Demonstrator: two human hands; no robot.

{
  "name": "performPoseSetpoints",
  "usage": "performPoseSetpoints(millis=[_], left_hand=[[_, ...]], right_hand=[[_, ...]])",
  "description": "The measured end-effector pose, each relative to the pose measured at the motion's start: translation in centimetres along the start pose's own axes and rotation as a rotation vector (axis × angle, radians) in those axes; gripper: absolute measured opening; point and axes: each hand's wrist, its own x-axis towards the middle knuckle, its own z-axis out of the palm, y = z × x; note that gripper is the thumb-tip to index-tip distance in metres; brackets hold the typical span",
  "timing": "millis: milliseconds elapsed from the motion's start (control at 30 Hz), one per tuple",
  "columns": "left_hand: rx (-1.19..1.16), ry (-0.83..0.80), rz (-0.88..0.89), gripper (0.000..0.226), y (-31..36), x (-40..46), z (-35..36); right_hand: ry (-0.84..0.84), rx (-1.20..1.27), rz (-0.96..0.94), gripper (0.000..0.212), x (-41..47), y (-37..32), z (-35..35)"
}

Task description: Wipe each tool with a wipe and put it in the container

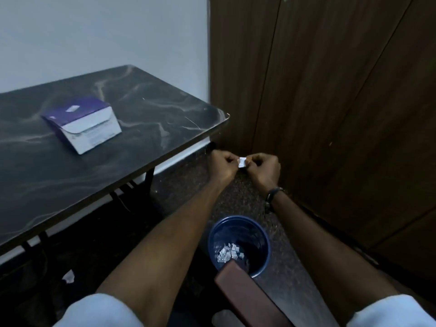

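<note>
Head cam view: corner of a room, pale wall on the left, dark wood panelling (pixel 330 90) on the right, speckled dark floor (pixel 236 197) below. A dark marble-look worktop (pixel 118 149) comes in from the left, and a purple and white box (pixel 82 123) sits on it, flap folded down, well away from the hands.

Both arms are stretched out in front of me over the floor, past the worktop's corner. My left hand (pixel 223 165) and right hand (pixel 265 168) are both curled tight, each pinching one side of a small white packet (pixel 242 161) that's held between them in mid air. Can't tell if it's torn open, it's tiny and a bit blurred. There's a dark band on the right wrist and white sleeves at the bottom edge.

Straight below the arms on the floor is a blue bin (pixel 238 244) with a heap of little white scraps (pixel 230 252) at the bottom. A reddish-brown block (pixel 243 296), some kind of armrest maybe, overlaps the bin's near rim. One more white scrap (pixel 68 277) lies on the floor under the worktop.
</note>
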Motion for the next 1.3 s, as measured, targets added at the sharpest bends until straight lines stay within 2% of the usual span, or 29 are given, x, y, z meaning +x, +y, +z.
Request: performPoseSetpoints(millis=[333,533,833,933,1000,1200,1300], left_hand=[[0.174,-0.215,-0.352,0.010,-12.8,-1.8,7.3],[0.221,-0.285,-0.455,0.006,-16.7,-2.6,9.9],[0.242,-0.359,-0.532,0.008,-20.2,-2.1,11.3],[0.256,-0.358,-0.559,0.027,-20.4,-2.3,11.2],[0.283,-0.355,-0.566,0.033,-20.6,-2.6,11.0],[0.379,-0.393,-0.576,0.017,-21.2,-3.1,9.8],[0.466,-0.418,-0.476,0.002,-20.8,-3.3,9.1]], right_hand=[[-0.194,-0.135,0.365,0.009,-2.1,13.2,4.6],[-0.259,-0.199,0.418,0.011,-2.9,17.2,5.7],[-0.331,-0.292,0.439,0.010,-2.8,19.6,7.3],[-0.391,-0.364,0.466,0.009,-3.0,20.3,7.8],[-0.428,-0.402,0.482,0.015,-3.2,20.6,7.9],[-0.492,-0.453,0.499,0.016,-3.7,21.3,8.0],[-0.496,-0.455,0.500,0.015,-4.0,21.7,7.9]])
